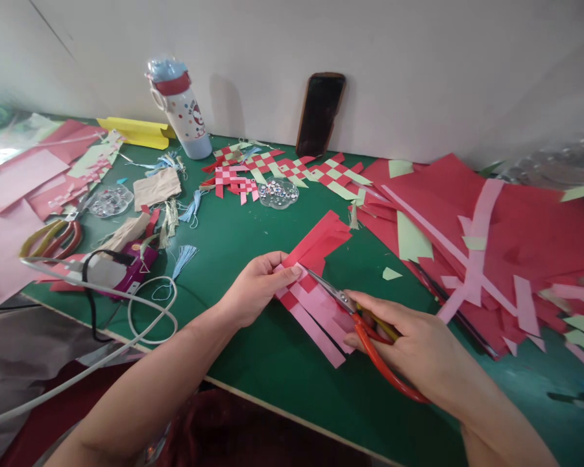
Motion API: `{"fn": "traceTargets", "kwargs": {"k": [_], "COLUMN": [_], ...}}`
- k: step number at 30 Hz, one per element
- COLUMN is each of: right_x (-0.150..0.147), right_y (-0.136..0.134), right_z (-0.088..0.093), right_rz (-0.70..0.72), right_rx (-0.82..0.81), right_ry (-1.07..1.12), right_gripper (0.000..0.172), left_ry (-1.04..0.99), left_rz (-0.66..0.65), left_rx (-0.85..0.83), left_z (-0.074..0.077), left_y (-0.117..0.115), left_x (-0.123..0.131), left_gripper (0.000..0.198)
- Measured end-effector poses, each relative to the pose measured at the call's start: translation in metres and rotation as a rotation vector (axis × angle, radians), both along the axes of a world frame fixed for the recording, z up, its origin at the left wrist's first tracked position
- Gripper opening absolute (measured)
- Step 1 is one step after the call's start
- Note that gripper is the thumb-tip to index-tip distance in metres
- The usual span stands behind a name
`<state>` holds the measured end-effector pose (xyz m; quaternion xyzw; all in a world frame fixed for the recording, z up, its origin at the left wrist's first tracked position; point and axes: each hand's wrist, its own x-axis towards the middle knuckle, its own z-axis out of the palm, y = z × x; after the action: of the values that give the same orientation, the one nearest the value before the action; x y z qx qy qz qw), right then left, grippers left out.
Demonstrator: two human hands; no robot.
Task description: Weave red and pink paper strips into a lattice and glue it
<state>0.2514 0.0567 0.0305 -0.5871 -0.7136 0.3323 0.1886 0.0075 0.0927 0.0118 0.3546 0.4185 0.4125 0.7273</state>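
"Pinching the ten o'clock corner of the woven red-and-pink paper [321, 305], the left hand [260, 285] has its thumb and fingers clamped together."

"And the right hand [418, 334]?"

"Its fingers curl round the handles of the scissors [341, 297], at the paper's four o'clock, thumb slightly apart from them. How far the blades are parted, one cannot tell."

"What could go wrong?"

"The tips aim at ten o'clock, right beside the left thumb; a slip in closing could nick it. Should the pinch loosen, the strips could slide apart, or the blades could catch a neighbouring one."

"Farther out?"

"The paper sits over the green table [243, 227], with red sheets [448, 194] at two o'clock that a wide elbow could disturb."
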Motion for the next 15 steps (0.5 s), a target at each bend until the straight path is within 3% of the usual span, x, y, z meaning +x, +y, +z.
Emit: {"fn": "traceTargets", "kwargs": {"k": [15], "right_x": [0.011], "right_y": [0.005], "right_z": [0.004], "right_rz": [0.044], "right_rx": [0.059], "right_ry": [-0.228], "right_gripper": [0.055], "left_ry": [-0.002], "left_rz": [0.049], "left_rx": [0.013], "left_z": [0.002], "left_y": [0.002], "left_x": [0.000], "left_gripper": [0.027]}}
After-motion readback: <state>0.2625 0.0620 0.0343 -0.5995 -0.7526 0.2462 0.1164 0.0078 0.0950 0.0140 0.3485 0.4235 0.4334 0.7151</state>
